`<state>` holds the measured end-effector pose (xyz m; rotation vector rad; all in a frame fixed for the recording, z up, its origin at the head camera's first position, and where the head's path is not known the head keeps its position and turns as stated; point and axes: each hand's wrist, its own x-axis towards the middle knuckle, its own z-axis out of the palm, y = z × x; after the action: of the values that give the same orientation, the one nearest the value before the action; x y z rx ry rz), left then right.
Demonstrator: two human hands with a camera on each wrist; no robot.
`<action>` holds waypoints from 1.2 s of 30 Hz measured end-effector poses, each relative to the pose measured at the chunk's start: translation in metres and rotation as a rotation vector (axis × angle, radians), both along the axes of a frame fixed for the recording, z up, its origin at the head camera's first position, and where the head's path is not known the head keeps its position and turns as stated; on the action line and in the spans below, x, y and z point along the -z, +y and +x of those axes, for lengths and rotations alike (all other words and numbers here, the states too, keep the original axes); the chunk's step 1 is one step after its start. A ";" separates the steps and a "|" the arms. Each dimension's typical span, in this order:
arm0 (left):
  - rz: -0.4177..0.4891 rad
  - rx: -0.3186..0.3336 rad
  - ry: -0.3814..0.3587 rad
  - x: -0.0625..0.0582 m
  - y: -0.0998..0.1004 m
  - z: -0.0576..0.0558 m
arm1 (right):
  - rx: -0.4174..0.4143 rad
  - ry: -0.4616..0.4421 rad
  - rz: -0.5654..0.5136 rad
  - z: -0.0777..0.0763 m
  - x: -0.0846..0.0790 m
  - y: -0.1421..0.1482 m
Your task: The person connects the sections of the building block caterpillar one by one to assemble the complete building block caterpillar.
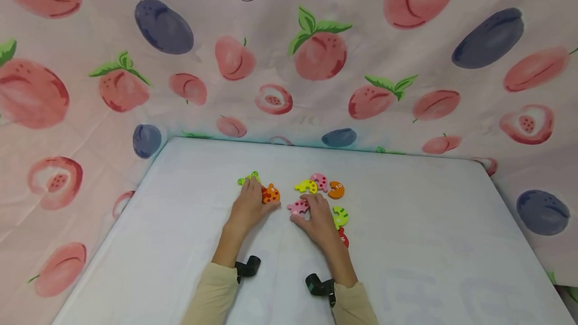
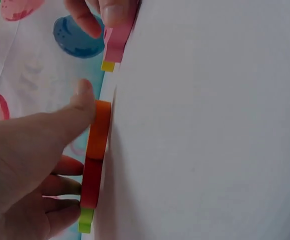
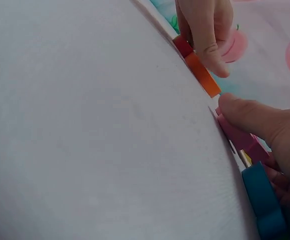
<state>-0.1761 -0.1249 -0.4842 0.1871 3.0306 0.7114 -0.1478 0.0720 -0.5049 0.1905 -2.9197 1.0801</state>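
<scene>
My left hand (image 1: pixel 249 205) lies over a group of flat animal-shaped pieces. Its fingers rest along a red piece (image 2: pixel 91 183) and a lime green piece (image 1: pixel 244 180), while the straight thumb touches the edge of an orange spotted piece (image 1: pixel 272 194). Those pieces lie side by side. To the right, my right hand (image 1: pixel 318 217) holds a pink spotted piece (image 1: pixel 296 207), thumb at its near edge and fingers at the far side. The pink piece stays low at the table surface. In the right wrist view, a teal piece (image 3: pixel 263 200) stands close beside that hand's fingers.
Behind the right hand sit a yellow piece (image 1: pixel 307 186), another pink piece (image 1: pixel 319 181) and an orange curled piece (image 1: pixel 336 190). A green striped piece (image 1: pixel 340 216) and a red piece (image 1: pixel 343 237) lie by the right wrist. White cloth covers the table (image 1: pixel 429 245); a fruit-print curtain (image 1: pixel 271 39) hangs behind.
</scene>
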 end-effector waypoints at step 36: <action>0.104 0.062 -0.015 0.004 -0.021 -0.003 | 0.249 0.066 -0.647 -0.007 0.003 0.016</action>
<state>-0.1791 -0.1459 -0.4881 0.2752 2.9613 0.8613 -0.1549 0.0883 -0.5081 -0.1451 -2.2938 1.8270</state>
